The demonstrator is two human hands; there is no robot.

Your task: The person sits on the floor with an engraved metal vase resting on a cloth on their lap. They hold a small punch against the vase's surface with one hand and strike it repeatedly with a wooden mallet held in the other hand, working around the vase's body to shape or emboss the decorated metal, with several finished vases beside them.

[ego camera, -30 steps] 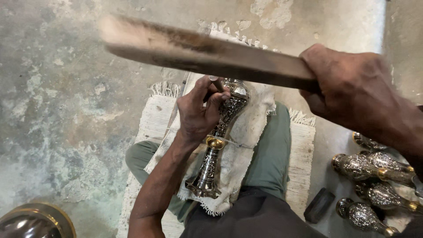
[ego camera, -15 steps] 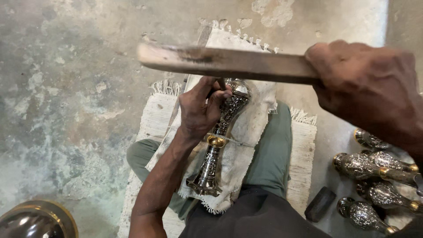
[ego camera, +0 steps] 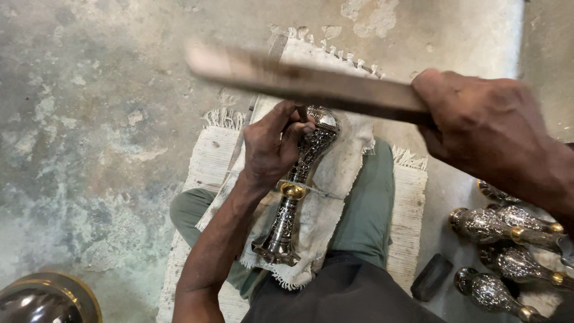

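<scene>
Gripping the engraved metal stem on the cloth-covered lap at centre, the left hand steadies it while the right hand, at 2 o'clock, clasps a flat wooden bat.

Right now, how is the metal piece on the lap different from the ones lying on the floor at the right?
The ornate metal piece on the lap lies alone on a white cloth, gripped near its top by the left hand. The floor pieces lie bunched together on bare concrete, untouched. The right hand holds a flat wooden stick above. All share silvery patterned bodies with brass-coloured collars.
</scene>
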